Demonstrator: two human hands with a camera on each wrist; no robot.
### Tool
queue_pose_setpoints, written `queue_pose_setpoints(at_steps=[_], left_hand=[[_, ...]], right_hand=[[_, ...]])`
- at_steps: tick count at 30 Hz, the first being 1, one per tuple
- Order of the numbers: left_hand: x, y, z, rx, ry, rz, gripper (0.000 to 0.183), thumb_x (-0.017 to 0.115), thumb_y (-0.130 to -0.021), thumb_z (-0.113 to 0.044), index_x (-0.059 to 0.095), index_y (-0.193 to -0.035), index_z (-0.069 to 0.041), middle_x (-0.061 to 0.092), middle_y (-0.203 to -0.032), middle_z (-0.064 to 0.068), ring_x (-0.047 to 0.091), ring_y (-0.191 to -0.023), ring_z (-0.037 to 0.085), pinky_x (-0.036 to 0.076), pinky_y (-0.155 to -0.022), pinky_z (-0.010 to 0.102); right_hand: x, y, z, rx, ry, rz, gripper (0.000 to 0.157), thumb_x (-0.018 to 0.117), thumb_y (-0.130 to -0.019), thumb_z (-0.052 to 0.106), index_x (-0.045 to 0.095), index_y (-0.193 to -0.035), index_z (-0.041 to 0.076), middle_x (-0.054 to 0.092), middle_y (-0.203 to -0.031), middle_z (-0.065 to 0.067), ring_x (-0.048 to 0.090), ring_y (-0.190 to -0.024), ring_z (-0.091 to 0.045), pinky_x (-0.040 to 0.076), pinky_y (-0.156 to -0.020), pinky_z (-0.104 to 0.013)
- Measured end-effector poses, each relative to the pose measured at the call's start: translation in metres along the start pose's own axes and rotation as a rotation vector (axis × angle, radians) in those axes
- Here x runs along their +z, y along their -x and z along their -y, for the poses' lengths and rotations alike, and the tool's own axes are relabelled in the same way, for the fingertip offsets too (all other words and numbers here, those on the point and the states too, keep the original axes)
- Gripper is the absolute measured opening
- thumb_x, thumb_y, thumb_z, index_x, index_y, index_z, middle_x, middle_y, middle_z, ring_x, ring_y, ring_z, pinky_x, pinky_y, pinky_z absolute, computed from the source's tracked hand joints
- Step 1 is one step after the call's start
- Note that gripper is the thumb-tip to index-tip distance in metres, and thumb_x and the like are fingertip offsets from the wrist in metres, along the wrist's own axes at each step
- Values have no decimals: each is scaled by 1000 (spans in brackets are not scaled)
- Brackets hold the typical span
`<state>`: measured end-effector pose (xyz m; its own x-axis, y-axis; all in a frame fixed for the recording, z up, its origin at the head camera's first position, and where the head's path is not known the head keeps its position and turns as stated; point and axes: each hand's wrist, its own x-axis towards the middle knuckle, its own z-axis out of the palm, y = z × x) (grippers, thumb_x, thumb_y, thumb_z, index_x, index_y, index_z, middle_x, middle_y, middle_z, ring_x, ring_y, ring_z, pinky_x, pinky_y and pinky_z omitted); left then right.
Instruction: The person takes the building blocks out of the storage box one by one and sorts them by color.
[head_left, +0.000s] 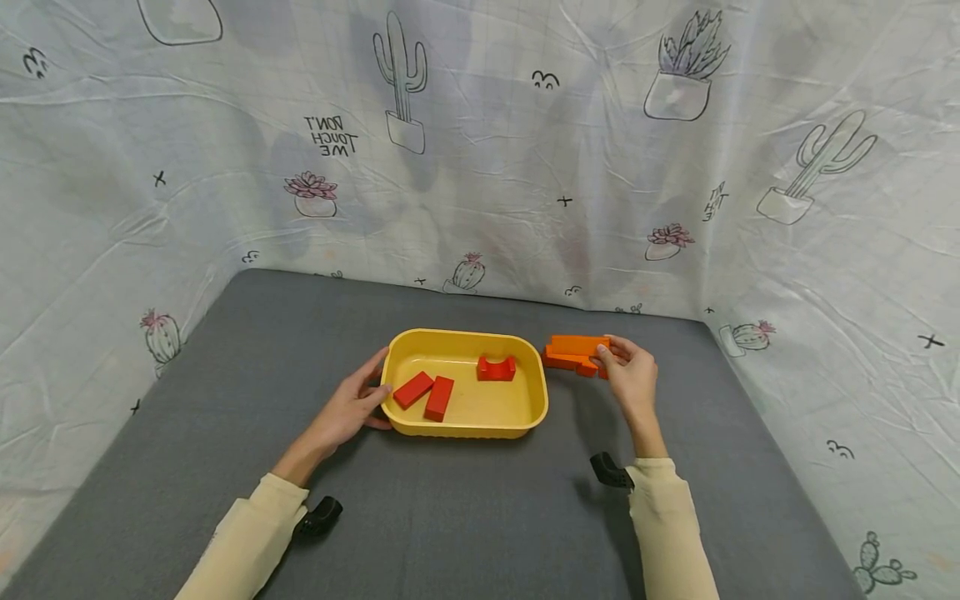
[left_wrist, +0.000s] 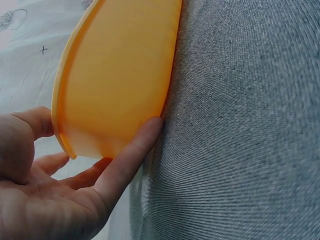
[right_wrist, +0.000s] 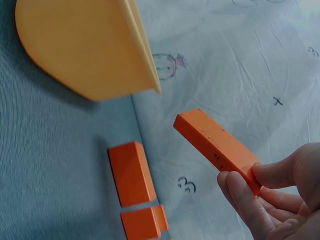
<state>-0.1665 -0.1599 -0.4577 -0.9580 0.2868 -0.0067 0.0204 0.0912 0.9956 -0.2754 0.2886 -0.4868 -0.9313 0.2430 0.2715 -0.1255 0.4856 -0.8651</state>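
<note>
A yellow plastic tub (head_left: 465,431) sits on the grey surface, holding two red rectangular blocks (head_left: 438,399) and a red block with a curved notch (head_left: 496,369). My left hand (head_left: 352,404) grips the tub's left end, thumb at the rim and fingers spread along the outer wall. Just past the tub's right end, my right hand (head_left: 632,373) pinches one end of a long orange block (right_wrist: 215,145) between thumb and fingers. That block is raised and tilted in the right wrist view. Below it lie other orange blocks (right_wrist: 132,174), partly hidden in the head view.
Grey cloth (head_left: 450,517) covers the table. A white curtain (head_left: 480,167) printed with cactus drawings surrounds its back and sides. Black wrist cameras (head_left: 611,471) stick out from both sleeves.
</note>
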Motion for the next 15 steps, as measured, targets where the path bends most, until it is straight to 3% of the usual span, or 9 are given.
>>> queue_pose_setpoints(at_steps=[2, 5, 15], left_hand=[[0, 0, 0, -2, 2, -2, 61, 45, -96, -12, 13, -146, -26, 27, -139, 21, 48, -109, 42, 54, -66, 45], [0, 0, 0, -6, 1, -8, 61, 44, -96, -11, 14, -146, -26, 27, -139, 21, 48, -108, 41, 54, -66, 45], [1, 0, -2, -8, -3, -15, 61, 47, -95, -16, 14, -146, -25, 28, -139, 21, 49, -109, 41, 54, -66, 45]], right_hand=[[-1, -8, -23, -15, 51, -35, 46, 60, -79, 49, 62, -116, 23, 63, -109, -5, 66, -76, -9, 53, -54, -20], [-5, -14, -39, -36, 69, -84, 44, 59, -77, 52, 62, -114, 27, 64, -104, -1, 65, -75, -9, 54, -61, -21], [-22, -14, -43, 15, 26, -128, 47, 62, -77, 49, 63, -115, 21, 64, -98, -2, 66, -71, -11, 54, -58, -20]])
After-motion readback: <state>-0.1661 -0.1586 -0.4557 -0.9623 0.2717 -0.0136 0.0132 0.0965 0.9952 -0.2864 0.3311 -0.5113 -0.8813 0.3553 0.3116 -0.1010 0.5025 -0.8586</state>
